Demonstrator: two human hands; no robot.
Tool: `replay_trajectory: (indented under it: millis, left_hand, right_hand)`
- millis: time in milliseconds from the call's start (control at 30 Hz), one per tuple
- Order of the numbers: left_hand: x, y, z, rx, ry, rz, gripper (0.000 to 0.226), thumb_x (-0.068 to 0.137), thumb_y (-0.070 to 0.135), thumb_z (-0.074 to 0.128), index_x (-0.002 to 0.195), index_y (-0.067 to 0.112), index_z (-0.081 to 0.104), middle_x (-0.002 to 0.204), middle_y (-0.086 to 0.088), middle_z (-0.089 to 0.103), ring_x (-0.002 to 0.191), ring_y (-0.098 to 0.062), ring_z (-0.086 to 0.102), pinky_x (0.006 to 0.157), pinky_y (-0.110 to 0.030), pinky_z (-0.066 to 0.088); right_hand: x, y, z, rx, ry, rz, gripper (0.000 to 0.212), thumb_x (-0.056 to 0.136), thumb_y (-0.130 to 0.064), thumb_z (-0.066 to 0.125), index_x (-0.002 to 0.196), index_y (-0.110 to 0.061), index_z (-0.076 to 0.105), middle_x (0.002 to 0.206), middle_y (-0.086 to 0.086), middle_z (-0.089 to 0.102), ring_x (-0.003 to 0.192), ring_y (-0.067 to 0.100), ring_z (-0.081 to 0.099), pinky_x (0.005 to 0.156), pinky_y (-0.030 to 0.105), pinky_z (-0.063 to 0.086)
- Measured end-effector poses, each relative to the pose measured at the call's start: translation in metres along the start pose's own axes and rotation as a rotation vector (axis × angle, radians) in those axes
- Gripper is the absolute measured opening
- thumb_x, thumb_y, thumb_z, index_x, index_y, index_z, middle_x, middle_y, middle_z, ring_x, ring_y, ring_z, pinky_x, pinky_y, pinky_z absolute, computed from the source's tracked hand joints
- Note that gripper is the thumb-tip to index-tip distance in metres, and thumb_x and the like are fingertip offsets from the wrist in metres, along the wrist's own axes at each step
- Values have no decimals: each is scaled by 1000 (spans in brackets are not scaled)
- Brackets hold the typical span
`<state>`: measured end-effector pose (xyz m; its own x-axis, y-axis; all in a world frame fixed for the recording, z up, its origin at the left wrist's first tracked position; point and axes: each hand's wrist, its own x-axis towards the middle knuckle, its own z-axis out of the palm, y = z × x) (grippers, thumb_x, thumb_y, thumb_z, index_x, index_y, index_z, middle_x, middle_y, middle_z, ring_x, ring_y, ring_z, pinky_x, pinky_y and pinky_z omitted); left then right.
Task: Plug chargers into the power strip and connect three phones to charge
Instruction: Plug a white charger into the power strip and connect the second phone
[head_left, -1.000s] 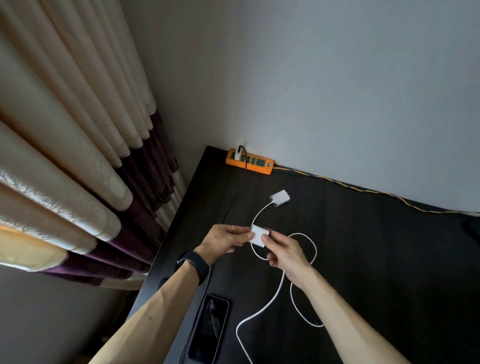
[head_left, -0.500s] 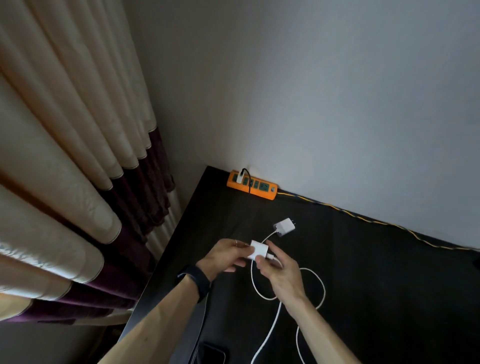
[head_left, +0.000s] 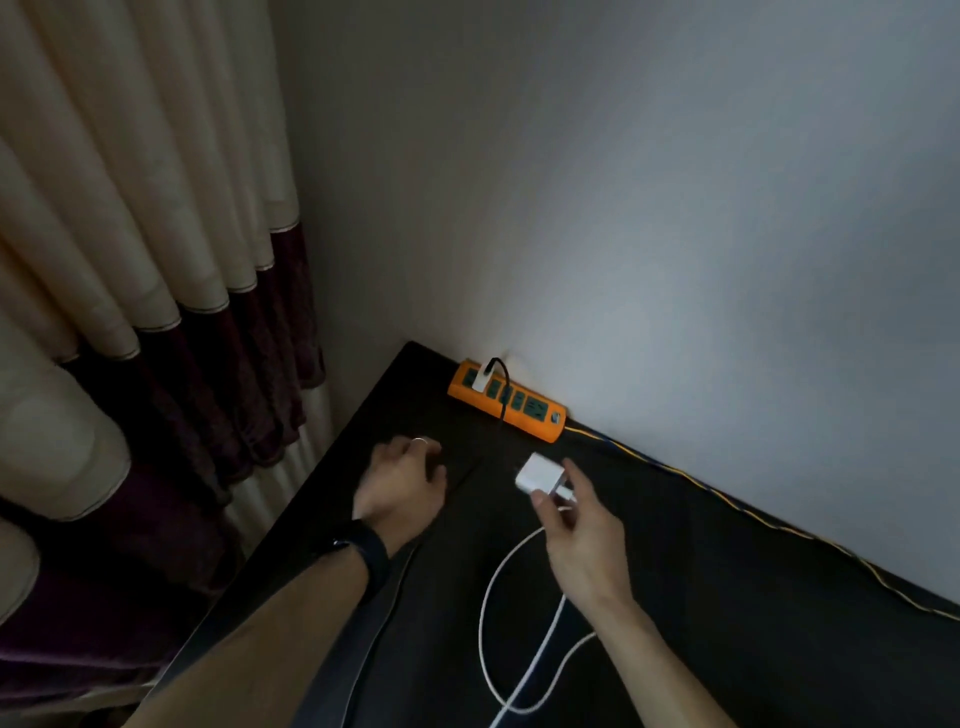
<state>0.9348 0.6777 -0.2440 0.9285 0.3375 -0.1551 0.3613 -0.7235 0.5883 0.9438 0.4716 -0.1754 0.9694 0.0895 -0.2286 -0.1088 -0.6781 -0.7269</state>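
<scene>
Charger (head_left: 540, 479), white cube: pinched between thumb and fingers of my right hand (head_left: 582, 530), white cable (head_left: 485, 597) trailing back beneath the wrist. Changed: left hand (head_left: 402, 486) has let go and is now empty, fingers loosely curled, beside the charger. I judge plugging in comes next. Power strip (head_left: 524, 415), orange, just beyond the fingertips; one plug (head_left: 480, 382) already seated, its black lead (head_left: 503, 400) crossing the free sockets.

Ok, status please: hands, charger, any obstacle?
Right hand pinches white square charger, short of orange power strip. Left hand curled, contents unclear. Free sockets unobstructed.
</scene>
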Motion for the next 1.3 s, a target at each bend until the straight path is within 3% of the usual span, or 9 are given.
replay_trajectory:
  millis: [67,200,433,533,633,733,900,1100,1300]
  left_hand:
    - [13,-27,18,256,94,103,51,95,43,47,143,25,49,150,-6,45,142,-26,36,111,-48,36]
    - [16,-63,51,361,-40,181,57,100,57,19,154,44,5,164,6,-5,153,-18,-4,121,-51,-2]
    - [11,-68,60,365,67,202,58,99,58,17,155,45,5,164,8,-4,152,-15,-6,120,-50,-5]
    - [11,-67,59,355,45,182,58,99,58,19,155,45,9,165,8,2,153,-15,-2,120,-50,-2]
    - [10,-64,55,339,28,176,58,99,58,15,154,47,-1,163,10,-13,151,-13,-14,120,-49,-10]
    - [10,-61,49,322,-7,161,59,99,59,12,153,47,-8,162,11,-21,149,-13,-22,119,-49,-14]
    - [10,-58,46,329,-37,146,60,98,59,13,152,47,-9,163,10,-20,149,-13,-22,120,-51,-12]
    - [10,-56,43,311,-64,131,60,98,59,15,153,47,-8,164,10,-18,150,-14,-21,121,-51,-11]
    - [10,-56,43,311,-65,128,61,98,58,17,153,47,-7,164,9,-17,150,-15,-20,119,-50,-16]
  right_hand:
    - [28,0,-2,-49,52,-53,55,96,-26,62,145,-28,38,124,-3,64,108,7,62,90,26,52]
    - [78,-3,0,-152,87,-84,44,97,-25,62,137,-23,44,124,2,66,114,17,64,91,32,54]
    - [133,-19,15,-348,76,-164,44,102,-27,55,143,-12,48,126,11,68,117,24,64,86,21,40]
    - [151,-23,27,-400,65,-162,45,102,-29,53,143,-12,47,125,12,69,114,25,66,86,23,45]
    - [164,-24,33,-467,57,-187,27,102,-29,52,122,-12,57,110,10,73,101,25,69,62,7,36]
    - [166,-34,32,-596,21,-224,21,102,-28,52,112,-10,56,88,3,65,88,23,67,49,9,22]
    - [173,-51,34,-805,31,-285,25,102,-25,51,118,-7,58,100,15,69,95,32,66,66,27,35]
    - [174,-56,38,-920,-8,-268,24,94,-29,62,106,-8,64,99,16,72,91,34,68,65,27,37]
    - [172,-53,60,-1060,7,-316,34,93,-21,64,121,-6,54,107,18,68,97,33,67,68,33,47]
